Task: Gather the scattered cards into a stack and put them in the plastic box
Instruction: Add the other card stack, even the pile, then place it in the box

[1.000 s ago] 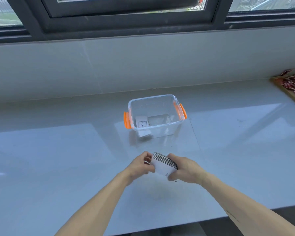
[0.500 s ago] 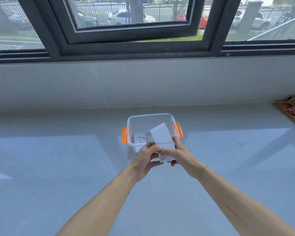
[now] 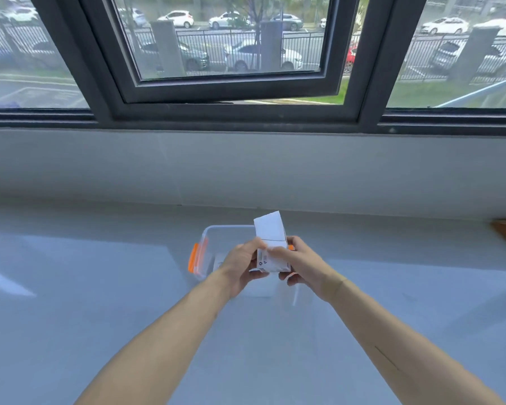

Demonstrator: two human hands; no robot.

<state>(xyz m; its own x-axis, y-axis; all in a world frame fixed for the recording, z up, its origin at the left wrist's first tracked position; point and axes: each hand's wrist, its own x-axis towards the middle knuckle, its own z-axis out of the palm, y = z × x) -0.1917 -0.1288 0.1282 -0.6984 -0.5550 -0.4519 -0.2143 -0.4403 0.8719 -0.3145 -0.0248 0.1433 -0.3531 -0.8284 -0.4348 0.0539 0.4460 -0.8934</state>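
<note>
Holding a white card box (image 3: 272, 252) — both hands (image 3: 243, 268) (image 3: 303, 266) — above the plastic box (image 3: 200, 255).

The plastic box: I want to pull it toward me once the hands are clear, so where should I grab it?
Grip the plastic box by its orange latch handle on the left side, coming in from the left. It juts from the wall, and both hands block the right.

Bright daylight from the window (image 3: 225, 48) glares off the counter (image 3: 70, 287); edges bow, slightly soft.

Indoor windowsill counter (image 3: 100, 287), car-park window (image 3: 231, 39)
</note>
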